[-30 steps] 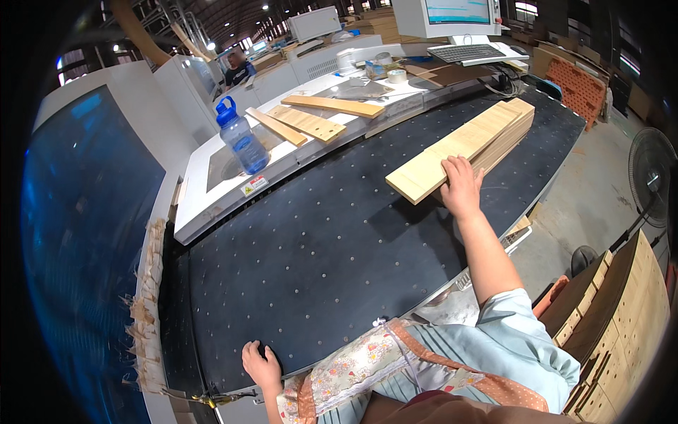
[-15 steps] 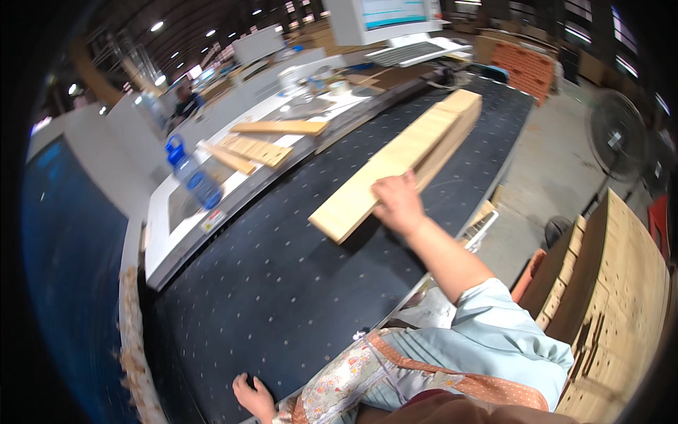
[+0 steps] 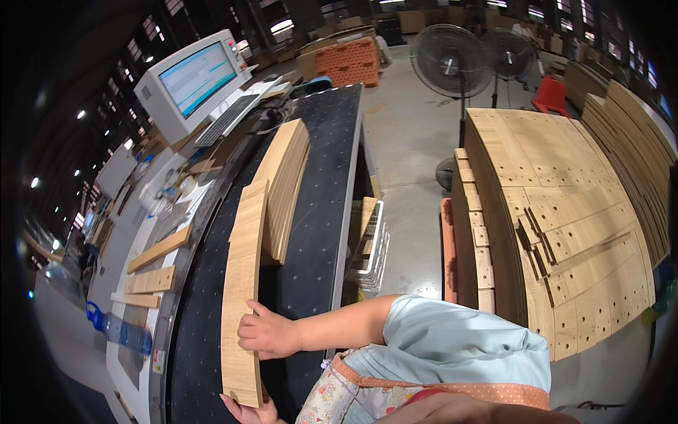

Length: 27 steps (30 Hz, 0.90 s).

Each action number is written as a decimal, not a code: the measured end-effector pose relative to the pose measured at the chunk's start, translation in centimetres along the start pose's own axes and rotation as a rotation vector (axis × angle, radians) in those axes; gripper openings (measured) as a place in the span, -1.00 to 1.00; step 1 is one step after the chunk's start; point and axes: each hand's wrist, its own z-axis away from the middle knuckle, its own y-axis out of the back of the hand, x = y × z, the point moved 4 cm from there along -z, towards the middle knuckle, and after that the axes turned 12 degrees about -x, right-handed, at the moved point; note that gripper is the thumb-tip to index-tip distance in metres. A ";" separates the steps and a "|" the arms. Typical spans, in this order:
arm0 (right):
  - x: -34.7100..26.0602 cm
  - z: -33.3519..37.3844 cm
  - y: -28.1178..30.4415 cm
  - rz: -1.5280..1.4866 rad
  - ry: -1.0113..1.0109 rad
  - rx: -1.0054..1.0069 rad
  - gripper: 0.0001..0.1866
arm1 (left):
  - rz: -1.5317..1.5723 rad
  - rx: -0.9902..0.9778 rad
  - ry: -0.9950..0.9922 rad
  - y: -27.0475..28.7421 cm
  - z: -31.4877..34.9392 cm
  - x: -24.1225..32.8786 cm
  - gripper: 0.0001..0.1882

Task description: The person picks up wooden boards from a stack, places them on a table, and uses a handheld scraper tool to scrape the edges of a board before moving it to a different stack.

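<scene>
A long, light wooden board (image 3: 242, 283) runs away from me over a black table dotted with pale points (image 3: 321, 177). Its far end overlaps a stack of similar boards (image 3: 286, 184) lying on that table. My right hand (image 3: 270, 333) grips the board's right edge, thumb on top and fingers curled at the side. At the near end, my left hand (image 3: 248, 413) is closed about the board, partly hidden behind it and cut by the lower edge of the picture.
To the left, a white ledge holds loose wooden strips (image 3: 150, 281) and a blue water bottle (image 3: 120, 331). A monitor (image 3: 191, 81) and keyboard (image 3: 229, 116) stand beyond. On the right are a white basket (image 3: 373, 247), stacked drilled panels (image 3: 558, 212) and standing fans (image 3: 452, 63).
My view has swung to the right. My left hand has come from the bare tabletop to the board's near end. The board has been drawn nearer to me, off part of the stack.
</scene>
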 end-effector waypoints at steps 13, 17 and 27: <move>8.8 6.6 -1.1 -1.195 -0.988 0.367 -0.39 | 0.121 -0.053 0.761 7.3 3.4 2.1 -0.31; 7.9 4.7 -2.7 -1.712 -0.901 0.313 -0.47 | -0.047 0.126 0.512 7.9 2.7 1.6 -0.35; 5.4 3.0 -3.6 -1.905 -0.887 0.202 -0.56 | -0.275 0.273 0.267 8.2 1.7 1.3 -0.44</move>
